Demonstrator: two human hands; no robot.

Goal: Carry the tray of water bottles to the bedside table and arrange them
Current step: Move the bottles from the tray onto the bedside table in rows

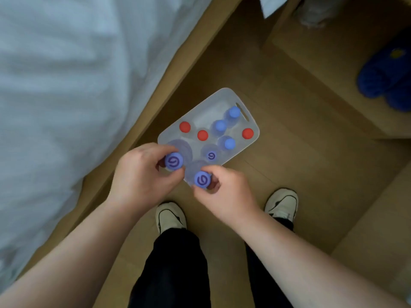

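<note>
A clear plastic tray point(224, 96) lies on the wooden floor below me, seen from straight above. Several upright water bottles stand in it, some with red caps point(185, 126) and some with plain blue caps point(234, 112). One bottle with a purple swirl cap point(211, 155) stands near the tray's near end. My left hand point(138, 174) grips a bottle by its purple swirl cap point(173, 161). My right hand point(226, 192) grips another bottle by its purple swirl cap point(202, 179). Both held bottles are at the tray's near edge; I cannot tell whether they are lifted off it.
A bed with white bedding point(55, 85) and a wooden frame point(178, 56) fills the left. A raised wooden ledge point(333, 63) at the right carries blue slippers point(387, 81). My two shoes point(170, 216) stand on the floor just behind the tray.
</note>
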